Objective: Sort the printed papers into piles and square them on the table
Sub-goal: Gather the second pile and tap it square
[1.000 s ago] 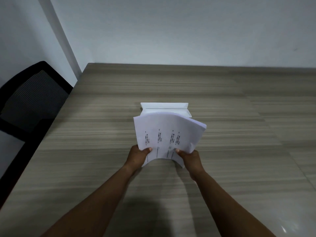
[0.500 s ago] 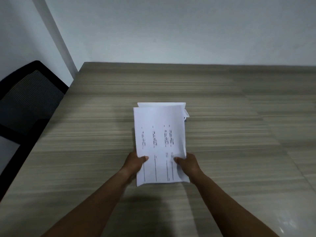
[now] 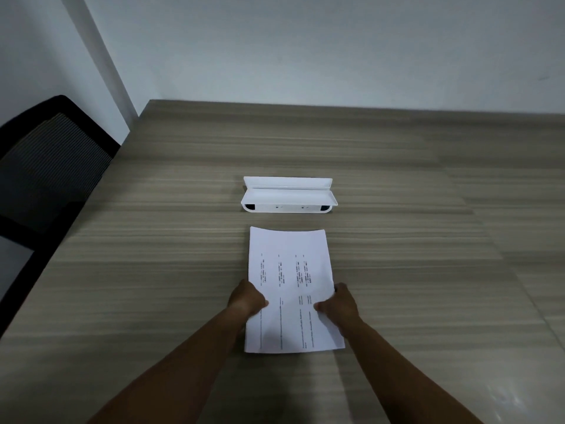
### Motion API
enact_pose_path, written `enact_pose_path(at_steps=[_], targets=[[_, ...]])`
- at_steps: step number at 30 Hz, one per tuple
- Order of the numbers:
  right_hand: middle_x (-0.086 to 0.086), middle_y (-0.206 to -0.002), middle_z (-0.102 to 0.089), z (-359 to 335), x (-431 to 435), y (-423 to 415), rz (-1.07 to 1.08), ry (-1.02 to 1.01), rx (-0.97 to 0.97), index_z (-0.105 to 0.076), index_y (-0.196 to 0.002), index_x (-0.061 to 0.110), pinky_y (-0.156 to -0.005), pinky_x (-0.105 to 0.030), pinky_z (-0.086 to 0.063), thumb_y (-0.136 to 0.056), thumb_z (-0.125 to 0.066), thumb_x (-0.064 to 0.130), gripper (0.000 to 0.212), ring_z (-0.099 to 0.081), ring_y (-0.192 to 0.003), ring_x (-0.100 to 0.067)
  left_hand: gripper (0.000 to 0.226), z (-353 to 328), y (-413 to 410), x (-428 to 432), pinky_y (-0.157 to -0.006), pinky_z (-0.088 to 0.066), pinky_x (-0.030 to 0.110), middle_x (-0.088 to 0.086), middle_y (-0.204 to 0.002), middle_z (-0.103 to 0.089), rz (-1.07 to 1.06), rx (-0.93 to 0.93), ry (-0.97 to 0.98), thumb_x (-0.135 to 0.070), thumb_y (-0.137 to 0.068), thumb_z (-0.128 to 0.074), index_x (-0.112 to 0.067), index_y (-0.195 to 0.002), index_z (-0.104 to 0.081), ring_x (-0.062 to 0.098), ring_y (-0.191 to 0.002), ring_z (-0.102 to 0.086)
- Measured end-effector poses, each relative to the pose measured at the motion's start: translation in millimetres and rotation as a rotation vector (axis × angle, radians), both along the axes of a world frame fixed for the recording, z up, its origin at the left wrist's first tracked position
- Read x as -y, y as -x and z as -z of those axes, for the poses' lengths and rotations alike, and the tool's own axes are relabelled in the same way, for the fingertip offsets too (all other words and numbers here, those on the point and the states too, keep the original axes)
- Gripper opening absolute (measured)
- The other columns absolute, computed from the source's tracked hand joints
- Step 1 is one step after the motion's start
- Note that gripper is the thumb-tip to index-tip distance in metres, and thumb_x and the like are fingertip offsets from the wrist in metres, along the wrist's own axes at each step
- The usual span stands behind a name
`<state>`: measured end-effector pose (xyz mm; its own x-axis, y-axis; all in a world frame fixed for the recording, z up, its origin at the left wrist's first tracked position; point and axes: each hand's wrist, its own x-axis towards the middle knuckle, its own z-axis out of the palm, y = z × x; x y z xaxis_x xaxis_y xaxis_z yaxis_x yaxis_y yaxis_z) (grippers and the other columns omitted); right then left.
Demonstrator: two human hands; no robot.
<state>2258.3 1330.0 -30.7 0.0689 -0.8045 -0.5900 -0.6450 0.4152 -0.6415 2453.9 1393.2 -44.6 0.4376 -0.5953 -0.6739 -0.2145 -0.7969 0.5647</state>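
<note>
A stack of white printed papers lies nearly flat on the wooden table, its long side running away from me and lines of small black text across it. My left hand grips the stack's left edge, thumb on top. On the right edge my right hand holds it the same way. The far edge of the top sheet bows up slightly.
A small white portable printer with its lid raised sits on the table just beyond the papers. A black mesh office chair stands at the table's left side. A plain wall runs behind the table.
The stack, held up and fanned in the air a second ago, has come down toward me and now lies flat on the table. Both hands kept their hold on its edges.
</note>
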Motion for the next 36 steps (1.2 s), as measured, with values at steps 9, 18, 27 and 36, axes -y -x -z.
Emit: enact_pose_path(at_steps=[9,18,27,36], targets=[[-0.018,-0.132,-0.044,2.2,-6.4,-6.2,-0.144,0.108,-0.201,-0.031,-0.144,0.015,-0.094,-0.039,-0.045,-0.083,-0.066,0.012,0.07,-0.052,-0.118,-0.037,0.071,-4.8,14.0,5.0,-0.103,-0.043,0.039,0.017,-0.143,-0.044,0.06,0.256,-0.113,-0.013,-0.087,-0.062,-0.001,-0.144,-0.022,0.032,-0.129,-0.05],[-0.013,-0.135,-0.036,2.1,-3.6,-9.4,-0.234,0.125,-0.435,-0.028,-0.144,0.02,-0.101,-0.045,-0.039,-0.082,-0.067,0.029,0.073,-0.038,-0.127,-0.033,0.074,-5.3,15.0,4.2,-0.104,-0.041,0.039,0.016,-0.143,-0.036,0.162,0.398,-0.17,-0.019,-0.086,-0.068,-0.005,-0.144,-0.023,0.033,-0.132,-0.044],[-0.012,-0.135,-0.035,3.1,-1.4,-11.8,-0.177,0.083,-0.383,-0.031,-0.142,0.023,-0.101,-0.047,-0.039,-0.085,-0.061,0.032,0.065,-0.037,-0.127,-0.034,0.077,-7.0,10.6,1.3,-0.104,-0.041,0.041,0.017,-0.143,-0.036,0.11,0.345,-0.124,-0.022,-0.082,-0.071,-0.009,-0.143,-0.027,0.034,-0.131,-0.045],[-0.012,-0.134,-0.036,4.0,-2.3,-10.5,-0.173,0.072,-0.365,-0.029,-0.144,0.025,-0.102,-0.049,-0.039,-0.084,-0.061,0.033,0.068,-0.037,-0.127,-0.035,0.081,-7.5,4.2,-1.5,-0.106,-0.041,0.041,0.017,-0.145,-0.034,0.094,0.271,-0.095,-0.027,-0.081,-0.073,-0.011,-0.146,-0.027,0.036,-0.132,-0.044]])
